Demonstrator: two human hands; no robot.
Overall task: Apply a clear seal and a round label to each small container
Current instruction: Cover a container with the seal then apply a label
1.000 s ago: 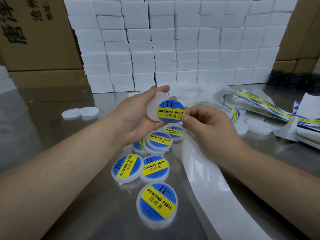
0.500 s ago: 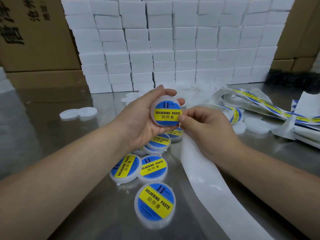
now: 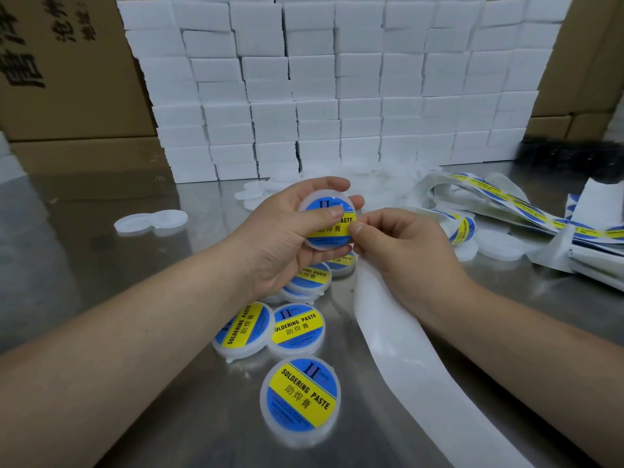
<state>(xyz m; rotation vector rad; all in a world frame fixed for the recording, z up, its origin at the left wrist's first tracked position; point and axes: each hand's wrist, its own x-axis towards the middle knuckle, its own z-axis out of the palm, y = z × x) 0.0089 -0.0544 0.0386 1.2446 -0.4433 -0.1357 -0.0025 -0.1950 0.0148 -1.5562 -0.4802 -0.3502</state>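
**Inspector:** Left grip (image 3: 280,238), state?

**Recorder:** Closed round one small container (image 3: 337,194). The fingers are curled behind it and the thumb lies flat across its face. It is held tilted up toward the camera, clear of the bench (image 3: 101,265).

**Inspector:** Label?

**Recorder:** A round label (image 3: 329,234), blue with a yellow band, sits on the container's face, partly under that thumb. A clear seal cannot be made out.

**Inspector:** Right grip?

**Recorder:** The right grip (image 3: 405,255) is just beside the left. Its fingers are curled and the thumb tip touches the label's right edge. I cannot tell whether it pinches the container or only presses it.

**Inspector:** Below the grips?

**Recorder:** Labelled containers (image 3: 300,398) lie face up on the bench. Several overlap directly beneath the left grip, two sit side by side nearer the person, and one lies alone, nearest of all.

**Inspector:** Under the right grip?

**Recorder:** A white backing strip (image 3: 398,359) runs from beneath it along the bench toward the person.

**Inspector:** Further out?

**Recorder:** Right of the right grip, label strips (image 3: 506,201) lie heaped. Left of the left grip, well apart from it, two white round pieces (image 3: 152,221) touch each other, and more of them lie among the label strips. Beyond both grips stands a wall of stacked white boxes (image 3: 320,89), with brown cartons (image 3: 67,79) at either end.
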